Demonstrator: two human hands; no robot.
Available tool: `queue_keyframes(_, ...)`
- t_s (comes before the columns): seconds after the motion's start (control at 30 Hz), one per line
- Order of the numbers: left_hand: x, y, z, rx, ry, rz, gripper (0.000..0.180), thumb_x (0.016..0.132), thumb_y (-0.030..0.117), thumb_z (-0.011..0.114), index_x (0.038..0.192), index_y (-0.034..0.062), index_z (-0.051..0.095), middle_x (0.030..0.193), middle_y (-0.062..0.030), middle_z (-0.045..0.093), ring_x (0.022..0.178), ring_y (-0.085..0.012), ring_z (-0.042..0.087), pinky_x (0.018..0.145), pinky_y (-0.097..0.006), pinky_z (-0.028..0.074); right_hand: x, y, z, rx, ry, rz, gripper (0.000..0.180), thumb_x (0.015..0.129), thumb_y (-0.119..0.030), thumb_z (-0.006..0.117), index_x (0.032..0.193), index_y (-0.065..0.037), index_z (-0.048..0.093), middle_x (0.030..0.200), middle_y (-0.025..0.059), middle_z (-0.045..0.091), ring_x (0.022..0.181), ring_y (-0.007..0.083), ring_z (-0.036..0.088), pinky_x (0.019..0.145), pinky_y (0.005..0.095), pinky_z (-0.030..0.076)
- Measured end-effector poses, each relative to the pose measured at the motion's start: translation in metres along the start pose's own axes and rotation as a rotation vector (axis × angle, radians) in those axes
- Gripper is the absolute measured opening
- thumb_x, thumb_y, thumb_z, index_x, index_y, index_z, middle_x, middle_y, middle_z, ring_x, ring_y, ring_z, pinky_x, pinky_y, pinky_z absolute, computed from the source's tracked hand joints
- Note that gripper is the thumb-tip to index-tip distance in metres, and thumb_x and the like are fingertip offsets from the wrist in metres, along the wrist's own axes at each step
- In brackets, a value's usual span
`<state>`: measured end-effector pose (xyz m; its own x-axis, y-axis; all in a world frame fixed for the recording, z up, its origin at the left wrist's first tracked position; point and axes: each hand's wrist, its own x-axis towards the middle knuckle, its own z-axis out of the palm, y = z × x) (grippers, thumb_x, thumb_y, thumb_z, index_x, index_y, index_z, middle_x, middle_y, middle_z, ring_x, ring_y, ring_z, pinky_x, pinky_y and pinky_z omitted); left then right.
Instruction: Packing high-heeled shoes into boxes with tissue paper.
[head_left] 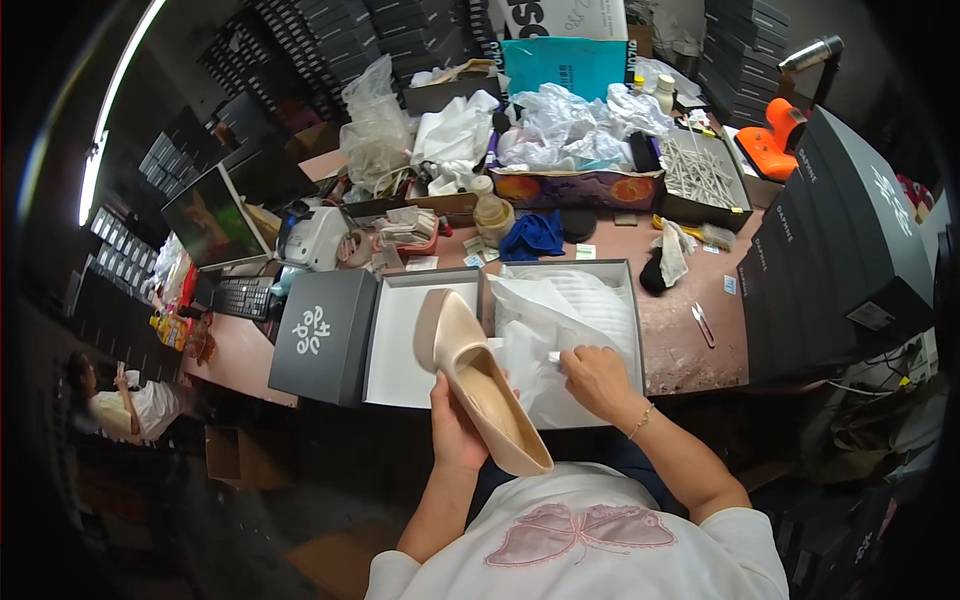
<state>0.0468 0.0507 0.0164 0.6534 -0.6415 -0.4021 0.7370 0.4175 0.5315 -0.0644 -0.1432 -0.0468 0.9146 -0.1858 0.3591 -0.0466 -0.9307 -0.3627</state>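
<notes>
You hold the beige shoe (490,395) in your left hand (455,425), thumb on its near side and fingers wrapped behind it, so that grip is closed around the shoe. The shoe slants from eleven o'clock down to five, in front of the open box (634,310) and the white-lined tray (395,345); whether it touches either, you cannot tell from here. At three o'clock from the shoe is your right hand (597,380), its fingertips drawn narrow on a small white piece (555,357), too small to identify. That hand is over the white paper (530,305) in the open box, with a bracelet (641,420) on its wrist. The tray sits at ten o'clock from the shoe, with a closed dark box (335,350) beside it between nine and ten. Between twelve and one, past the open box, lies a crumpled blue cloth (533,238), with a squat bottle (492,215) just to its left at twelve. Between two and three, a pair of snips (704,325) lies on the pink tabletop (670,345), near the tall stack of dark boxes (815,240).
</notes>
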Motion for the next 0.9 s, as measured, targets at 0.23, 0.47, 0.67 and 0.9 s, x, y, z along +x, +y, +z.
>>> queue_keyframes(0.23,0.003,-0.002,-0.005,-0.066,-0.106,-0.121,0.062,0.096,0.052,0.037,0.135,0.0042,0.043,0.123,-0.0165,0.055,0.116,-0.0302,0.055,0.101,-0.047,0.043,0.030,-0.025,-0.025,0.002,-0.115,-0.108,0.006,0.076,-0.013,0.062,0.081,-0.010,0.060,0.069,0.0058,0.056,0.063,0.0252,0.062,0.057,0.0349,0.047)
queue_keyframes(0.47,-0.020,-0.039,0.010,0.060,0.000,-0.052,0.062,0.100,0.052,0.035,0.144,0.0094,0.029,0.143,-0.0115,0.038,0.133,-0.0255,0.037,0.111,-0.042,0.030,0.060,-0.055,-0.017,-0.164,0.063,-0.475,0.007,0.075,-0.017,0.058,0.075,-0.011,0.056,0.071,0.0011,0.050,0.060,0.0145,0.055,0.056,0.0292,0.040)
queue_keyframes(0.67,-0.002,-0.014,-0.009,0.080,0.082,0.054,0.063,0.094,0.056,0.049,0.134,0.0082,0.043,0.129,-0.0106,0.051,0.121,-0.0245,0.049,0.104,-0.039,0.038,0.024,-0.069,-0.038,0.035,0.157,-0.499,0.011,0.073,-0.017,0.062,0.072,-0.012,0.052,0.064,0.0006,0.046,0.056,0.0158,0.053,0.054,0.0307,0.039)
queue_keyframes(0.9,0.003,0.002,-0.016,0.112,0.005,0.147,0.064,0.095,0.061,0.038,0.127,0.0061,0.049,0.111,-0.0145,0.059,0.103,-0.0287,0.058,0.086,-0.048,0.052,0.004,-0.015,-0.024,0.039,0.113,-0.005,0.057,0.078,-0.012,0.071,0.129,0.000,0.050,0.102,0.0171,0.062,0.083,0.0282,0.063,0.073,0.0346,0.051)
